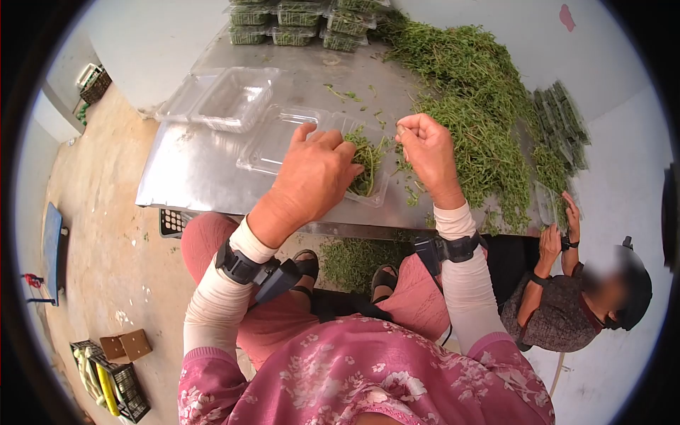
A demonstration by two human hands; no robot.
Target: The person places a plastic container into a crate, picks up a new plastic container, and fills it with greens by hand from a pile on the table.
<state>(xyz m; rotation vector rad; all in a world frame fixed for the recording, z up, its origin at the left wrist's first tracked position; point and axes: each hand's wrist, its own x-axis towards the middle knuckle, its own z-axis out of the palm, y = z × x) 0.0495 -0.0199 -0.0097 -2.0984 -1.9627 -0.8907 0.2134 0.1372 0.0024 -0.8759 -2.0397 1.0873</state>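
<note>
Left hand (315,173) lies flat, fingers spread and pressing green herb sprigs (366,166) into the open clear plastic clamshell tray (280,138) on the steel counter (191,177), holding them in place. Right hand (427,152), fingers curled shut, pinches a few sprigs above the tray's right end.

We note a metal tabletop (191,177): open clear clamshell trays (234,99) near its left edge, filled herb packs (297,21) at the far edge, loose green herb heap (482,120) along the right side.
</note>
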